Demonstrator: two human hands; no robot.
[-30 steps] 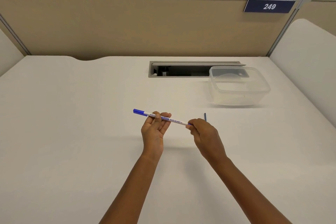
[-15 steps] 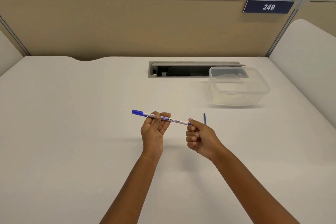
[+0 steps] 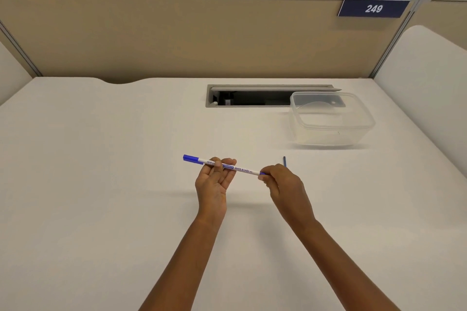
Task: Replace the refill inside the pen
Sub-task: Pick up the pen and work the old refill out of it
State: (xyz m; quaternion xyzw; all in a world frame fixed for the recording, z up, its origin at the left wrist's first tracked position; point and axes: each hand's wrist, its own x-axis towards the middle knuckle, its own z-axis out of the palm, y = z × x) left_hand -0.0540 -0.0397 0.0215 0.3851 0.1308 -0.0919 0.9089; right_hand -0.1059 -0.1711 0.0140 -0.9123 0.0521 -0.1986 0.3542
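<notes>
Head view: white whiteboard-marker pen with blue cap (image 3: pixel 227 165) aloft over mid-desk, left hand (image 3: pixel 213 180) pinching barrel, right hand (image 3: pixel 283 183) clenched on blue end piece; overtwisting risks dropping, spare blue stick (image 3: pixel 284 161) rolling off

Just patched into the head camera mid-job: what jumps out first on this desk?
The white-board marker with a blue cap stands out, held level above the middle of the white desk: the left hand grips its barrel and the right hand pinches its blue end. A clear plastic container sits far right by the open cable tray, and a thin blue stick lies beyond the right hand.
</notes>
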